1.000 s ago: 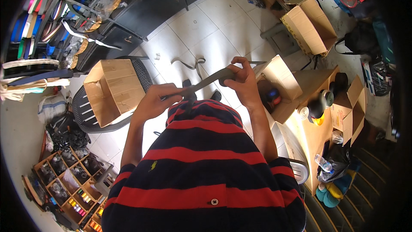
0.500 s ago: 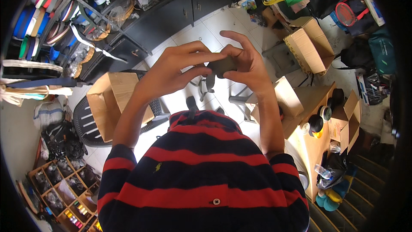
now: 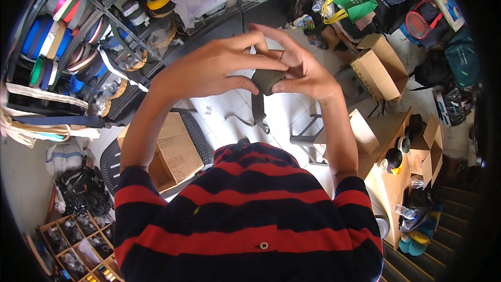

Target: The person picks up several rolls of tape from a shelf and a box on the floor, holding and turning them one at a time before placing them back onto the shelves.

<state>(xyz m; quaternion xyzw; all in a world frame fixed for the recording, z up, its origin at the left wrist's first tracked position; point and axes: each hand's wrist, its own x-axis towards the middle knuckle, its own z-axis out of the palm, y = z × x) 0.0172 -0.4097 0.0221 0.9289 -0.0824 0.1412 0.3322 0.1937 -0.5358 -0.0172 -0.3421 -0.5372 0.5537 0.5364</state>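
In front of my chest I hold a small coil of dark olive webbing strap [image 3: 269, 78] with both hands. My left hand [image 3: 214, 68] has its thumb at the coil's near left edge and its fingers reaching across the top. My right hand [image 3: 308, 75] grips the coil's right side between thumb and fingers, with the index finger arched up behind the left fingers. From the coil a loose strap tail [image 3: 258, 108] hangs down over the floor, curling at its lower end.
An open cardboard box [image 3: 177, 151] rests on a black chair [image 3: 110, 159] to the left. Shelves of webbing rolls [image 3: 47, 36] fill the far left. At the right, a wooden table [image 3: 383, 188] carries rolls and another box [image 3: 425, 151]. A divided wooden organizer [image 3: 78, 248] stands at lower left.
The coil has turned so its wound layers show more clearly, and its tail hangs more visibly. My left fingers reach further across. The whole view has shifted a little.
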